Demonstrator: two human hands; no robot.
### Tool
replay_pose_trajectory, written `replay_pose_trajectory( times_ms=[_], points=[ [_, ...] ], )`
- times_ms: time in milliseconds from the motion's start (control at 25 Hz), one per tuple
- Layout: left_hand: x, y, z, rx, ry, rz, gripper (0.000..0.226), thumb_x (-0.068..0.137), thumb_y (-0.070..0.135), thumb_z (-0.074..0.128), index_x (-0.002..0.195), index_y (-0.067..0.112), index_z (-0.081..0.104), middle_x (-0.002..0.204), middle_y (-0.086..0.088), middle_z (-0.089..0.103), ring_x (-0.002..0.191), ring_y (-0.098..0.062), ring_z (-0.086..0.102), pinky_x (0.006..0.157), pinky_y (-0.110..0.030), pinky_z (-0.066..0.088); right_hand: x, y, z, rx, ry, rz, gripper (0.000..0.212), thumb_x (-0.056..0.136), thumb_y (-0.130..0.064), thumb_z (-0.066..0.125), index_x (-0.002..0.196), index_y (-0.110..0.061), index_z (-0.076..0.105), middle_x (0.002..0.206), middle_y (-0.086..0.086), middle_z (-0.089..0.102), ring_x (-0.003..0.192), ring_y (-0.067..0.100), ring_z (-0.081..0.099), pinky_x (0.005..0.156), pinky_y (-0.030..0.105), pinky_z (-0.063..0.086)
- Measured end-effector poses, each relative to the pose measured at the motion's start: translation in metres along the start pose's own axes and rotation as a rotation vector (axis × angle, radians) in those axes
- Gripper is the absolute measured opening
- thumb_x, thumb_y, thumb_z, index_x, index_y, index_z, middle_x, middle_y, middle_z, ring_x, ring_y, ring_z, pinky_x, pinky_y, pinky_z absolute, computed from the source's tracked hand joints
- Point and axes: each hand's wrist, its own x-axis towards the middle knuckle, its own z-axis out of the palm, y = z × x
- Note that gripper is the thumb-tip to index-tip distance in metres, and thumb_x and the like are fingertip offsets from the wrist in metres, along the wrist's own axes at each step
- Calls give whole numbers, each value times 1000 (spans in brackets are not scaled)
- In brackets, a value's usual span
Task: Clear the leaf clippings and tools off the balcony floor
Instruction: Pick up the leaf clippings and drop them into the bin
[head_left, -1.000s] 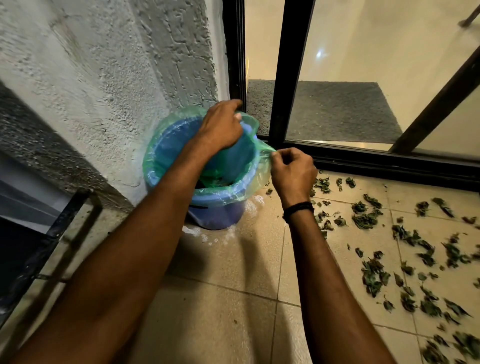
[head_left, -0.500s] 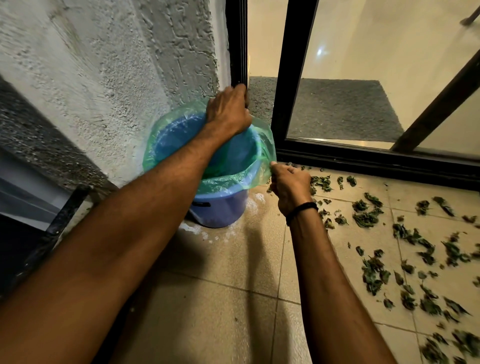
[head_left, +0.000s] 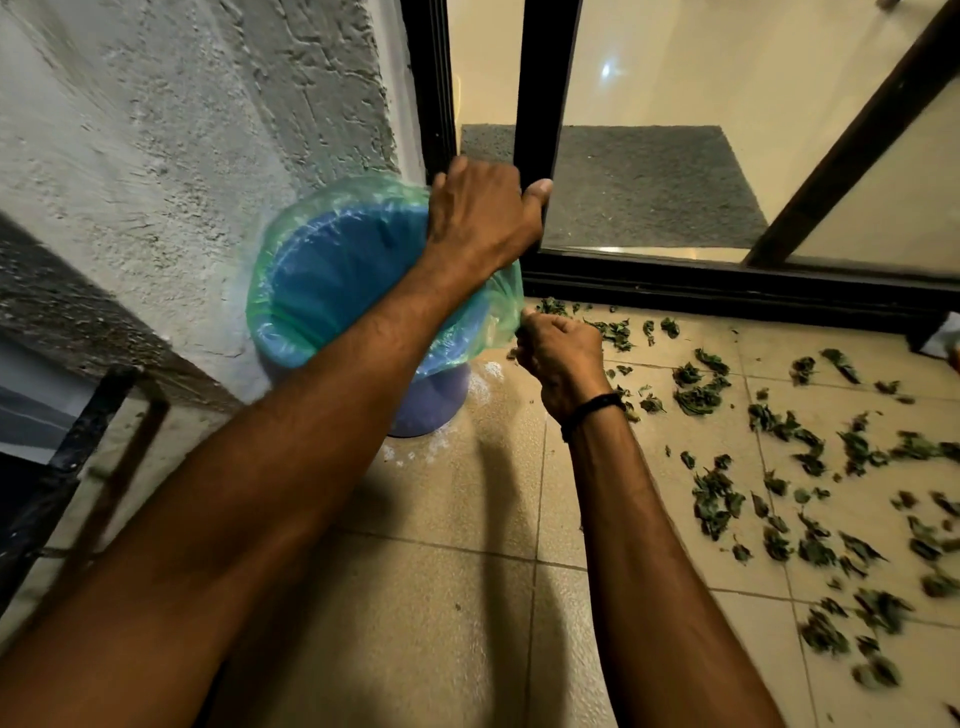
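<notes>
A blue bucket (head_left: 426, 402) stands against the textured wall, lined with a translucent green plastic bag (head_left: 332, 270). My left hand (head_left: 480, 218) rests over the far rim of the bucket, fingers closed on the bag's edge, thumb against the black door frame. My right hand (head_left: 558, 348) pinches the bag's edge at the near right side of the rim. Dark green leaf clippings (head_left: 722, 499) lie scattered over the beige floor tiles to the right. No tools are in view.
A black-framed sliding glass door (head_left: 540, 104) stands behind the bucket, with a grey doormat (head_left: 649, 187) beyond the glass. A rough white wall (head_left: 182, 156) is on the left. A dark metal frame (head_left: 78, 457) sits at the lower left. White powder specks dot the floor by the bucket.
My left hand slid from the bucket's middle to its far rim by the door frame. My right hand dropped lower along the bag's right edge. The bag now sits stretched over the rim.
</notes>
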Motion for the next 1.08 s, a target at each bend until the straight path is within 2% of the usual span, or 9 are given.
replay_pose_trajectory(
  times_ms=[160, 240, 320, 480, 600, 760, 880, 1000, 1080],
  points=[
    [-22, 34, 7, -216, 97, 111, 33, 96, 41, 51, 99, 13, 70, 99, -7, 70, 96, -24, 59, 87, -32, 41, 5, 6, -22, 41, 85, -38, 18, 92, -7, 62, 74, -6, 65, 66, 7, 59, 54, 13, 51, 51, 23, 45],
    [-42, 50, 17, -397, 132, 166, 22, 93, 29, 55, 95, 14, 70, 94, -4, 70, 90, -21, 58, 79, -29, 40, 10, 12, -43, 46, 145, -43, 15, 91, -5, 61, 78, -4, 67, 66, 6, 60, 54, 13, 53, 52, 22, 48],
    [-63, 61, 35, -534, 133, 210, 16, 90, 20, 57, 96, 13, 70, 93, -2, 71, 87, -19, 59, 78, -28, 40, 17, 22, -73, -8, 248, -37, 12, 92, -5, 60, 85, -4, 70, 69, 6, 63, 57, 13, 57, 57, 25, 53],
    [-99, 58, 88, -591, -128, 129, 24, 89, 5, 59, 109, 12, 70, 105, -5, 72, 97, -20, 65, 86, -27, 48, 32, 58, -135, -280, 448, 36, 22, 82, -3, 62, 84, -22, 73, 86, 4, 73, 77, 19, 70, 76, 39, 61],
    [-123, 46, 125, -490, -345, -11, 35, 91, 4, 59, 124, 14, 64, 118, -9, 66, 107, -21, 62, 93, -25, 45, 32, 80, -159, -477, 511, 71, 27, 81, -4, 63, 100, -19, 75, 104, 6, 73, 97, 25, 68, 91, 43, 55],
    [-153, 45, 159, -402, -563, -80, 56, 93, 23, 66, 146, 22, 46, 133, -13, 49, 120, -28, 52, 104, -38, 45, 24, 96, -160, -777, 460, -16, 39, 93, -10, 57, 131, -15, 60, 127, 9, 63, 115, 25, 59, 98, 28, 45],
    [-171, 56, 176, -319, -622, -40, 65, 92, 30, 68, 150, 29, 38, 136, -11, 42, 123, -27, 44, 103, -40, 45, 30, 99, -154, -827, 290, -100, 51, 96, -7, 53, 145, -18, 44, 138, 3, 43, 121, 23, 47, 101, 19, 37],
    [-185, 65, 185, -259, -537, 31, 59, 94, 26, 66, 148, 27, 43, 133, -10, 43, 120, -23, 41, 97, -33, 44, 38, 97, -150, -1065, 78, -128, 72, 89, 1, 62, 150, -24, 34, 159, 8, 18, 143, 31, 20, 116, 41, 27],
    [-195, 67, 187, -266, -449, 64, 44, 96, 21, 61, 139, 25, 53, 127, -7, 47, 114, -20, 43, 91, -28, 45, 45, 98, -148, -1137, -14, -145, 72, 89, -1, 61, 150, -28, 33, 161, 6, 14, 144, 31, 15, 116, 43, 25]
  ],
)
